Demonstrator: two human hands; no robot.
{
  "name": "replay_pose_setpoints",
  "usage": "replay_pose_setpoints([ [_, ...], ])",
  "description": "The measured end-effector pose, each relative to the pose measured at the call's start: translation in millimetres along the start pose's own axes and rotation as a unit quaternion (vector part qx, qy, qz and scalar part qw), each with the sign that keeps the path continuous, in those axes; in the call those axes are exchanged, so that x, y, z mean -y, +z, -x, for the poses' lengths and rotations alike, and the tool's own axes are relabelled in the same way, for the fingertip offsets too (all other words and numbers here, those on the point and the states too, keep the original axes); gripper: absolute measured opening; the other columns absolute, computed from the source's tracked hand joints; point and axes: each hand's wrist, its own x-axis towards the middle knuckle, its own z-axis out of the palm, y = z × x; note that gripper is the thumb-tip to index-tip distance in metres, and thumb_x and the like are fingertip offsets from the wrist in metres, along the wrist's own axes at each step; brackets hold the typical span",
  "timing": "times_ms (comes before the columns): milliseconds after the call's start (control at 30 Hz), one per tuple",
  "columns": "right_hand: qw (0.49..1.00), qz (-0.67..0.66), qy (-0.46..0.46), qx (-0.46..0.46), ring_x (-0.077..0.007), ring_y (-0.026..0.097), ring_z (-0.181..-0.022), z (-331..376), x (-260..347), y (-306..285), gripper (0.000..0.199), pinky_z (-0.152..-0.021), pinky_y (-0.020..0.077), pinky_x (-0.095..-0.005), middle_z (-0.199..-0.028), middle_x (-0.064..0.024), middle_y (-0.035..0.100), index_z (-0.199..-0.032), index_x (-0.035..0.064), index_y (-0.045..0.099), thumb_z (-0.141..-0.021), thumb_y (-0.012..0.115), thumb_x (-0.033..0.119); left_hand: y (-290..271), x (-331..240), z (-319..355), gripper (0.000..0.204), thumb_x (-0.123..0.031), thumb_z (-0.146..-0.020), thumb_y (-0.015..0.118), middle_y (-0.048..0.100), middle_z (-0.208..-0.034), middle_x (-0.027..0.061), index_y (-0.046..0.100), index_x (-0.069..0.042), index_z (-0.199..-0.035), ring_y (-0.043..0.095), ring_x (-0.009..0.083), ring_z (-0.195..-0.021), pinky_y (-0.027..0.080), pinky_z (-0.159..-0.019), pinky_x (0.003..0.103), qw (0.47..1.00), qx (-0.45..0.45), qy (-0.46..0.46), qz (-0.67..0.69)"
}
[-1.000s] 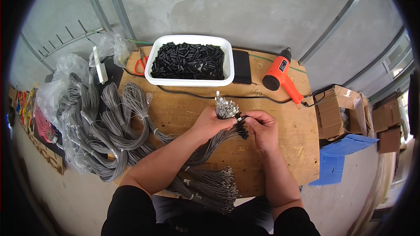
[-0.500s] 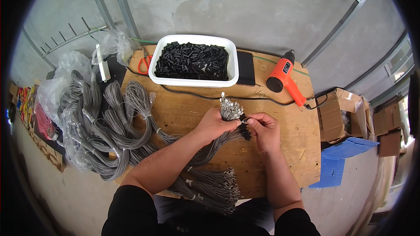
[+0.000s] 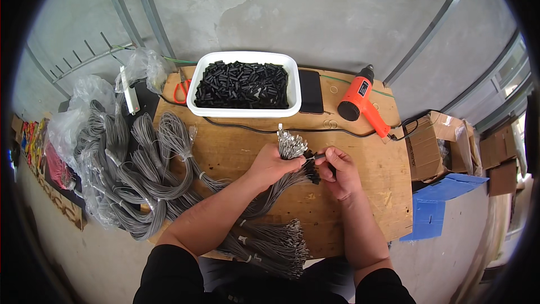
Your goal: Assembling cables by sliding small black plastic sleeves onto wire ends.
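- Now we saw a short black sleeve (image 3: 320, 156) plainly between the thumb and a finger of our right grip (image 3: 341, 174); half a second earlier those fingertips had been pinched close by the bunch, with no sleeve so clear between them.
- Our right fingers had also shifted, the hand rolled a little so that its fingers curled more openly above the thumb.
- We judged that this put the work at a single wire end, sleeve and metal meeting one at a time, though we could not tell whether the sleeve was over the wire or only beside it.
- Our left grip (image 3: 273, 164) had stayed closed around the bunch of metal-tipped ends (image 3: 292, 144), which fanned upward above the thumb, the grey wires (image 3: 274, 190) trailing down below.
- Just under the meeting hands, we saw a cluster of black-covered ends (image 3: 311, 174), near the sleeve.
- Behind them, the white tub (image 3: 243, 113) stood on the wooden surface (image 3: 377, 197), well stocked with loose black tubes (image 3: 239, 84), and the orange heat gun (image 3: 356, 99) lay to its right, well apart from our hands.
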Motion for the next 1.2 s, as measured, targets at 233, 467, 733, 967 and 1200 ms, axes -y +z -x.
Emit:
replay_pose_setpoints([
  [233, 1.000, 0.011, 0.007, 0.019, -0.0069, 0.040, -0.052, -1.5, -5.3, 0.6, 0.016, -0.047, 0.0315, -0.0204, -0.084, -0.0096, 0.070, -0.099, -0.0003, 0.065, -0.098, 0.063, 0.016, 0.7, 1.9, -1.0, 0.007, -0.005, -0.089, 0.071, 0.063, -0.075, 0.0010, 0.065, -0.002, -0.087, 0.057, 0.0082, -0.068, 0.046, -0.063, 0.026, 1.000, -0.001, -0.007, -0.003],
  [467, 0.999, 0.023, 0.007, 0.022, -0.0062, 0.040, -0.052, -2.5, -7.1, -2.1, 0.014, -0.047, 0.0307, -0.0205, -0.082, -0.0081, 0.070, -0.098, 0.0015, 0.066, -0.097, 0.065, 0.016, 4.4, 0.6, -0.7, 0.013, -0.009, -0.089, 0.071, 0.062, -0.072, -0.0012, 0.064, -0.002, -0.080, 0.055, 0.0066, -0.067, 0.044, -0.061, 0.026, 1.000, -0.013, -0.015, -0.003],
  [733, 0.992, 0.051, -0.090, -0.071, -0.0039, 0.040, -0.052, -3.2, 8.5, -9.6, 0.009, -0.047, 0.0275, -0.0198, -0.076, -0.0007, 0.065, -0.091, 0.0063, 0.067, -0.096, 0.066, 0.013, 4.8, -0.3, 1.5, 0.012, -0.008, -0.089, 0.074, 0.071, -0.088, 0.0019, 0.070, 0.000, -0.096, 0.063, 0.0078, -0.080, 0.051, -0.074, 0.025, 0.999, -0.034, 0.009, -0.027],
  [967, 0.986, 0.110, -0.113, -0.057, -0.0026, 0.045, -0.058, 1.7, 8.4, -4.6, 0.006, -0.052, 0.0331, -0.0188, -0.081, 0.0006, 0.065, -0.096, 0.0047, 0.068, -0.094, 0.069, 0.010, 6.0, -3.5, 1.9, 0.026, -0.005, -0.083, 0.079, 0.073, -0.099, 0.0040, 0.069, 0.001, -0.107, 0.066, 0.0101, -0.090, 0.053, -0.082, 0.027, 0.999, -0.025, 0.011, -0.031],
  [1200, 0.986, 0.137, -0.093, -0.018, -0.0011, 0.046, -0.064, 6.0, 0.6, 15.9, 0.014, -0.055, 0.0325, -0.0181, -0.083, 0.0029, 0.065, -0.105, 0.0026, 0.069, -0.092, 0.070, 0.007, 5.4, 2.7, 0.9, 0.027, -0.008, -0.082, 0.081, 0.073, -0.096, 0.0027, 0.070, 0.000, -0.105, 0.066, 0.0098, -0.088, 0.053, -0.080, 0.027, 0.996, 0.001, 0.024, -0.083],
])
